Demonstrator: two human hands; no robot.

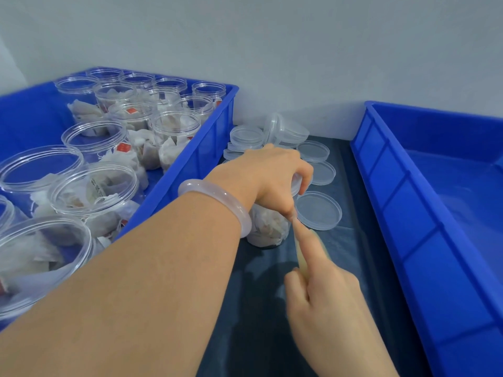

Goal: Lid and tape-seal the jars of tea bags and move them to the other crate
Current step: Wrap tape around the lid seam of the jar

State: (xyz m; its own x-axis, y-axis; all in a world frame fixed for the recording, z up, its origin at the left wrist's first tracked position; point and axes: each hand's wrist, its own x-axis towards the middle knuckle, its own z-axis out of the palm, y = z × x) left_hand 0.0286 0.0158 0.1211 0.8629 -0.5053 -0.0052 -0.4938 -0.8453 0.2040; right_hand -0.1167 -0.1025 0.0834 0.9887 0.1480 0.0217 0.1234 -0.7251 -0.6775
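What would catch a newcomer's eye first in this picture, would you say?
Centre: the left hand grips the top of a jar of tea bags on the dark mat, the right hand's forefinger touching it. At left, a blue crate is crowded with open jars; loose lids lie behind.

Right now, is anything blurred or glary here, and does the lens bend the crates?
Head view: the right hand is motion-blurred, the left hand on the jar sharper; head view: light is soft, only a pale sheen inside the right crate; head view: the wide lens stretches the near jars in the left crate.
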